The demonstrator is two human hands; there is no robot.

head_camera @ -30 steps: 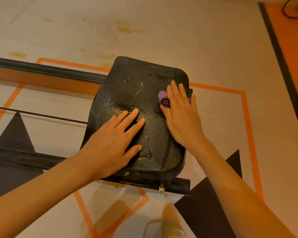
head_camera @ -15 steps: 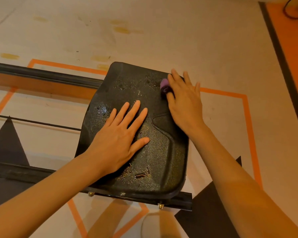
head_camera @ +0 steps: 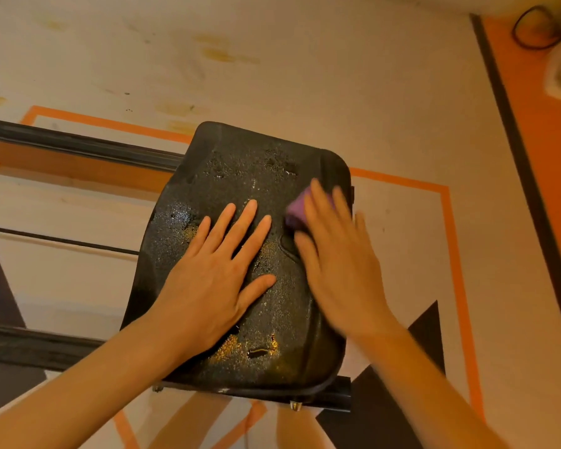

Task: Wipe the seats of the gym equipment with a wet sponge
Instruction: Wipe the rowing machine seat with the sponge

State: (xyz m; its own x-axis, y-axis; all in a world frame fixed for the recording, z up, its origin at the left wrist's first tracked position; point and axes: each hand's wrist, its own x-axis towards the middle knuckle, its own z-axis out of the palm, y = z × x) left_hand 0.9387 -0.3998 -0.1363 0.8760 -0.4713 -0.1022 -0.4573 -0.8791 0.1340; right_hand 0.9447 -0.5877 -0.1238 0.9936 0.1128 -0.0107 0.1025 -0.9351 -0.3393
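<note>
A black textured gym seat (head_camera: 240, 170) fills the middle of the view, wet and glistening with drops. My left hand (head_camera: 214, 280) lies flat on its centre, fingers spread, holding nothing. My right hand (head_camera: 340, 264) is blurred with motion on the seat's right side and presses a purple sponge (head_camera: 297, 209) against the surface. Only the sponge's left end shows past my fingers.
The seat rides on a black rail (head_camera: 78, 144) that runs off to the left; a second dark bar (head_camera: 30, 345) lies lower left. Below is a pale floor with orange lines and dark triangles. A black cable loop (head_camera: 531, 27) sits at top right.
My right hand has slid the sponge back from the seat's far right corner toward me along the right side. My left hand stays flat on the seat. The view shifted slightly.
</note>
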